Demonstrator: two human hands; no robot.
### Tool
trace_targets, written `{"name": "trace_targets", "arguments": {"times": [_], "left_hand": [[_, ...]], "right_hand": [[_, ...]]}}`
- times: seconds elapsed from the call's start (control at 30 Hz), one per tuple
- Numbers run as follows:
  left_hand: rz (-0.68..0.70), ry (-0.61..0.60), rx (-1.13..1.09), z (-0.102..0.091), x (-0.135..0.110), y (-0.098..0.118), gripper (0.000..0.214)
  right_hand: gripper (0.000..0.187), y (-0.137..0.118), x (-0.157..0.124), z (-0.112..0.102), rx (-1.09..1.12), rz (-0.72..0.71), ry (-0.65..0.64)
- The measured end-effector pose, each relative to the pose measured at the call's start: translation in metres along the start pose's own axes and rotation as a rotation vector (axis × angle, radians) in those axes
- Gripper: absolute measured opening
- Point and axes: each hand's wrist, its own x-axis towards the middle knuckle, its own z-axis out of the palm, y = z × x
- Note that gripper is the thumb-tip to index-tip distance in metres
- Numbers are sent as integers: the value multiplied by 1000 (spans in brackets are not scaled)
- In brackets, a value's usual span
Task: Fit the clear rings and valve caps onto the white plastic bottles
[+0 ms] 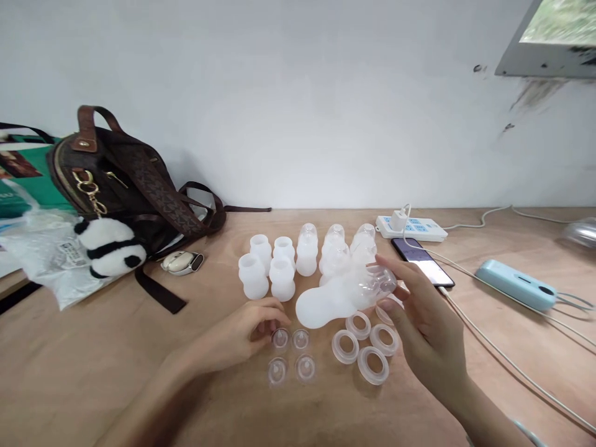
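My right hand point(421, 323) holds a translucent silicone bottle point(339, 298) by its clear capped end, the bottle lying tilted with its round base toward the left. My left hand point(246, 332) rests on the wooden table, fingers curled toward a small clear teat point(280, 339) that its fingertips touch. Three more clear teats point(300, 339) lie beside it. Several clear rings point(372, 364) lie under my right hand. Behind stand several open silicone bottles point(254, 276) and capped ones point(307, 248).
A brown handbag point(121, 177) with a panda plush point(109, 248) sits at the left, by a plastic bag point(41, 248). A power strip point(412, 228), a phone point(421, 261) on a cable and a teal case point(514, 284) lie on the right.
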Motion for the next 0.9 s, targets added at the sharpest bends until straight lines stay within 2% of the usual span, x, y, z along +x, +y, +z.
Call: {"name": "trace_targets", "arguments": {"times": [0.1, 0.17, 0.23, 0.3, 0.4, 0.47, 0.53, 0.6, 0.77, 0.83, 0.9], "left_hand": [[56, 248, -58, 1, -3, 2, 28], [107, 367, -197, 4, -6, 1, 42], [178, 381, -345, 10, -8, -2, 62], [182, 387, -386, 17, -9, -4, 72], [99, 477, -270, 25, -9, -2, 53], [102, 523, -163, 27, -8, 4, 42], [112, 534, -97, 28, -9, 12, 39], [91, 509, -94, 28, -10, 19, 37], [59, 371, -253, 30, -11, 28, 33], [54, 348, -341, 30, -11, 25, 38], [13, 387, -441, 26, -13, 17, 47]], "right_hand": [[32, -4, 2, 5, 134, 91, 49], [28, -5, 4, 9, 216, 148, 49], [22, -4, 4, 13, 273, 198, 38], [19, -4, 3, 17, 315, 227, 22], [17, -3, -1, 19, 350, 265, -78], [17, -3, -5, 18, 296, 292, -187], [17, -2, -8, 18, 196, 304, -283], [15, -1, -10, 18, 105, 272, -327], [22, -6, -9, 19, 8, 136, -293], [24, -9, -2, 8, -13, 89, -234], [24, -6, 11, -16, -66, 53, -69]]}}
